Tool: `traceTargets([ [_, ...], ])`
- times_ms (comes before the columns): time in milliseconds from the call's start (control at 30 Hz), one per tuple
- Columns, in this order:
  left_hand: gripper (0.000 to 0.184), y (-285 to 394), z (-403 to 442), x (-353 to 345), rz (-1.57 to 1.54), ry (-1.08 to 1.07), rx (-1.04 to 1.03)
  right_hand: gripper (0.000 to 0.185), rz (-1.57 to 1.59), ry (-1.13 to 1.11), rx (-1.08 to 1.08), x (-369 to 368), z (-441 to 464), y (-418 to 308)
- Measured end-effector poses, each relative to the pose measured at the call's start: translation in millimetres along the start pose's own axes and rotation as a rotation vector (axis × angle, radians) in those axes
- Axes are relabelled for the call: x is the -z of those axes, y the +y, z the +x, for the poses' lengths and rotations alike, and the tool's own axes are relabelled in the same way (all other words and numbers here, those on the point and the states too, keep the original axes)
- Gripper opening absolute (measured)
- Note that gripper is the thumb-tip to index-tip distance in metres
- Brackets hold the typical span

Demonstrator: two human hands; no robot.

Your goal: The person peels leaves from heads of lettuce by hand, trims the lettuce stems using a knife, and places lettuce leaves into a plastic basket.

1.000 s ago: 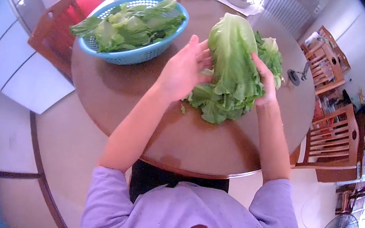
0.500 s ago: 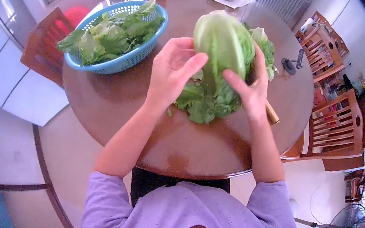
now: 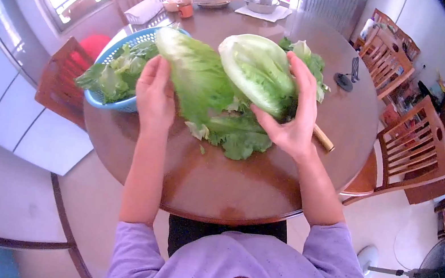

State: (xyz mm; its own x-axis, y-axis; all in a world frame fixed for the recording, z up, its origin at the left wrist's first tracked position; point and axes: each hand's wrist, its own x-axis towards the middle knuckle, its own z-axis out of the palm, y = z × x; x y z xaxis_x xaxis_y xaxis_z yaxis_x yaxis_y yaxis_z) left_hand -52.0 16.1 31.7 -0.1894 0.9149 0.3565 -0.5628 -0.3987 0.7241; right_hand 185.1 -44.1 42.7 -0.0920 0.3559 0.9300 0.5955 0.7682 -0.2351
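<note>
head: left fingers (image 3: 162, 71) hold leaf (image 3: 197, 75), right fingers (image 3: 304, 75) lettuce (image 3: 253, 69)

The wide head view looks forward and down from close above the round table (image 3: 215, 189).

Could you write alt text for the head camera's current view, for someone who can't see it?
A person's left hand grips a large lettuce leaf while the right hand holds a head of lettuce over a round brown table. More leaves lie on it, and a blue basket of greens stands beyond the left hand.
</note>
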Motion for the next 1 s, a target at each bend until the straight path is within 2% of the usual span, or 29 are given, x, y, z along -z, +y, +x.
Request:
traceTargets([
  [67,0.024,24.7,13.5,15.7,0.078,-0.009,0.064,0.087,-0.031,0.019,0.006,0.6,-1.4,4.8],
  [167,0.033,42.1,35.7,42.6,-0.088,-0.176,0.097,0.085,0.021,0.047,-0.075,2.0,-1.0,6.0],
  [267,0.03,53.6,60.9,74.2,-0.154,-0.139,0.138,0.083,0.113,0.106,-0.162,2.5,0.2,5.6],
  [300,0.032,59.8,68.0,79.7,-0.069,-0.122,0.143,0.082,0.169,0.133,-0.199,1.6,-0.5,6.8],
  [400,0.033,73.4,74.2,84.1,-0.085,-0.131,0.114,0.083,0.322,0.188,-0.351,2.0,-0.6,6.2],
  [500,0.033,93.5,71.9,61.6,-0.061,0.078,0.212,0.08,0.354,0.216,-0.452,6.1,1.9,6.4],
  [600,0.033,84.5,103.3,104.1,-0.001,-0.118,0.134,0.079,0.407,0.245,-0.519,6.9,1.3,12.5],
  [700,0.033,89.8,113.5,104.2,-0.113,-0.133,0.207,0.078,0.427,0.256,-0.557,6.7,1.3,13.0],
  [800,0.033,100.2,109.6,93.3,0.069,-0.001,0.154,0.078,0.452,0.258,-0.569,5.4,2.0,13.3],
  [900,0.036,96.1,184.9,160.7,0.465,-0.036,0.14,0.078,0.456,0.235,-0.581,5.0,-1.3,18.3],
  [1000,0.04,93.3,176.3,138.1,0.87,0.38,-0.289,0.08,0.47,0.24,-0.651,8.3,1.9,11.2],
])
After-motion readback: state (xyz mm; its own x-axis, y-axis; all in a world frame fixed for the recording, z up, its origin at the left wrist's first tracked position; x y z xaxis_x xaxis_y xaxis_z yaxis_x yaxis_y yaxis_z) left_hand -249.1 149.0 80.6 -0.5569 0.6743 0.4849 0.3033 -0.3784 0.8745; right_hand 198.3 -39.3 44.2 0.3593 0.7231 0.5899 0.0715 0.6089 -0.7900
